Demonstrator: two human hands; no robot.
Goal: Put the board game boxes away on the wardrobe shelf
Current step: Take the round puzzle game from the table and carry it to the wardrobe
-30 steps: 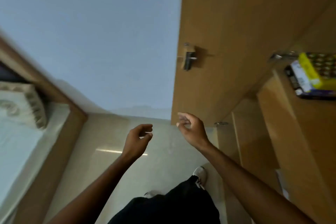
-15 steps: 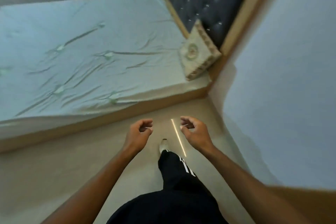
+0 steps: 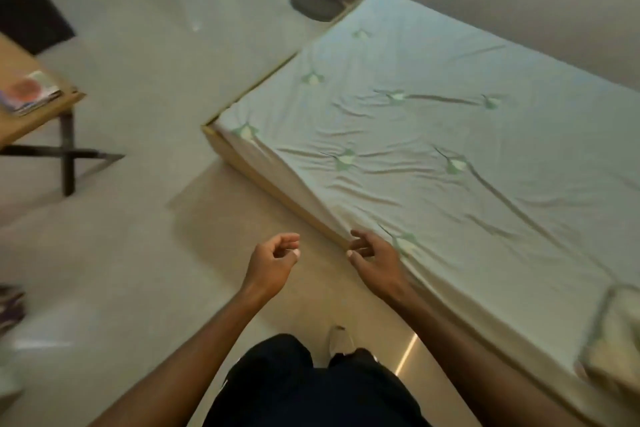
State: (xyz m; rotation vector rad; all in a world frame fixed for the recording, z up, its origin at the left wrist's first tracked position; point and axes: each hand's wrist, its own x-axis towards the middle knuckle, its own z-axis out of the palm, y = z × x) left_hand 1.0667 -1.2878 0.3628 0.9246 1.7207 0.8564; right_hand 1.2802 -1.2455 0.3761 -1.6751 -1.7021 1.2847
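Head view shows what look like the board game boxes [image 3: 29,94], a small flat stack with a reddish round print on top, lying at the near corner of a wooden table [image 3: 38,114] at the far left, well apart from both hands. The stack is blurred, but its long axis seems to run roughly along the table edge, from lower left to upper right, and it lies flat, face up. The left hand [image 3: 273,263] is empty, fingers loosely curled toward the thumb; the right hand [image 3: 375,256] is empty too, half open, fingers relaxed, hovering over the edge of the bed [image 3: 433,149]. One shoe [image 3: 341,340] steps forward on the tiled floor [image 3: 138,253]. The wardrobe shelf is not in view. As for risk, the stack sits close to the table's corner, so a hurried one-handed grab could likely slide the upper box off or tip the pile over the edge; the table's dark crossed legs [image 3: 67,152] also jut into the walking path and could catch a foot.
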